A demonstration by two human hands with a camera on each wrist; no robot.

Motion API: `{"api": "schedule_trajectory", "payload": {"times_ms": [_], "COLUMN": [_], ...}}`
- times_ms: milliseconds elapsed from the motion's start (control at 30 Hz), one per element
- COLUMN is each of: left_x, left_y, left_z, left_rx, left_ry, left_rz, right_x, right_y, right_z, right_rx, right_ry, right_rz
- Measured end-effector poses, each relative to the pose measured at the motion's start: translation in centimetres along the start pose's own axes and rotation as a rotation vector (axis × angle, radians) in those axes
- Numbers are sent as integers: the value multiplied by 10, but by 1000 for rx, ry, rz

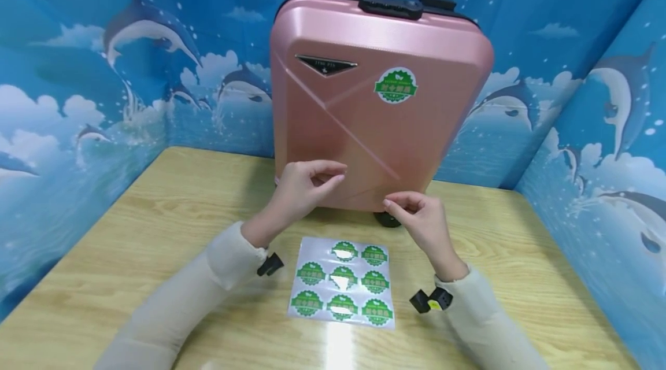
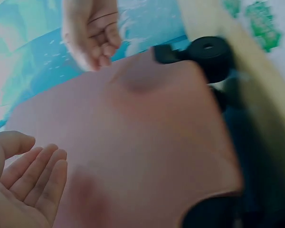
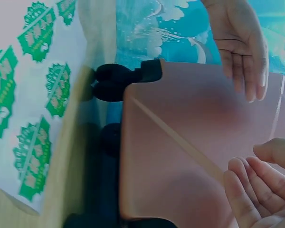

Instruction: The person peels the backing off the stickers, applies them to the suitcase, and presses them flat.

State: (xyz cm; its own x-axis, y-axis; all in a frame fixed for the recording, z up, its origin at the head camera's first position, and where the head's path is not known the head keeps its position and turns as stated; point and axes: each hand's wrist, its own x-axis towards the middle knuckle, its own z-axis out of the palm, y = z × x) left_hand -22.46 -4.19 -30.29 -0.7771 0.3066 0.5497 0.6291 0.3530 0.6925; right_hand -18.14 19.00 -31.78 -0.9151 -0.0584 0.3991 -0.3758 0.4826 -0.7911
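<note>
While both arms reach out over the wooden table [image 1: 156, 214], the head view shows the left hand [image 1: 309, 182] raised in front of the lower part of a pink suitcase [image 1: 359, 133]. The right hand [image 1: 424, 217] is a bit lower, near the suitcase's bottom right corner. Each thumb points toward the bent fingers, and nothing shows between them. The suitcase stands by the table's back edge. It looks smooth and hard, with round corners, long straight lines and a black handle [image 1: 391, 7]. A round green and white sticker [image 1: 396, 85] sits high on its front. Nearer the table's front edge, between the arms, a flat shiny sheet [image 1: 314, 247] holds eight green stickers [image 1: 374, 281] with zigzag rims.

From the left wrist, the left hand's fingers are softly bent side by side, the thumb is apart, and the hand holds nothing. Fat black wheels [image 2: 210, 54] stick out from the suitcase.

From the right wrist, the right hand's fingers curl loosely, with a gap to the thumb and nothing held.
</note>
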Motion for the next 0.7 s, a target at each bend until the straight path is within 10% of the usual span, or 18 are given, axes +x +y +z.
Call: {"api": "schedule_trajectory", "payload": {"times_ms": [700], "left_x": [-39], "left_y": [-57], "left_z": [19], "left_rx": [-220], "left_ry": [-320], "left_rz": [-431], "right_x": [-11], "right_y": [41], "right_z": [27], "right_rx": [37], "right_ry": [-79], "right_rz": [72]}}
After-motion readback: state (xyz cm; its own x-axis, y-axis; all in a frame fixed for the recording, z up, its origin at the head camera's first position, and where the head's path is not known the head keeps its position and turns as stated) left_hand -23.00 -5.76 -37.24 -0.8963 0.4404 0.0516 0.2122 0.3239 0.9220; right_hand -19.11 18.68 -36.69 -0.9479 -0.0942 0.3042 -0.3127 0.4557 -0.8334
